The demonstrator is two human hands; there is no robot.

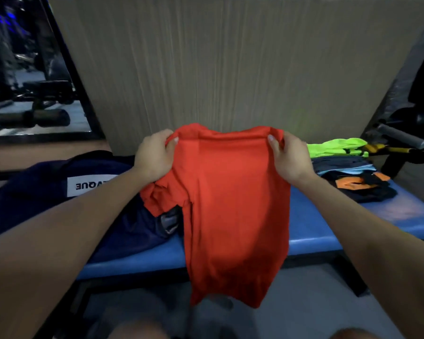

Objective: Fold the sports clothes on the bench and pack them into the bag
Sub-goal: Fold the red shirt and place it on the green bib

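Observation:
A red-orange sports shirt (pixel 235 204) hangs in front of me over the blue bench (pixel 316 223), its lower hem dropping past the bench's front edge. My left hand (pixel 154 155) grips its upper left corner, and my right hand (pixel 290 156) pinches the upper right corner. A sleeve bunches below my left hand. The dark navy bag (pixel 47 192) with a white label lies on the bench's left end, partly behind my left forearm.
A pile of clothes sits on the bench's right end: a neon green garment (pixel 335 146), dark folded pieces (pixel 343 165) and a black and orange item (pixel 362 185). A corrugated wall stands behind. Gym equipment is at the far right and in a mirror at left.

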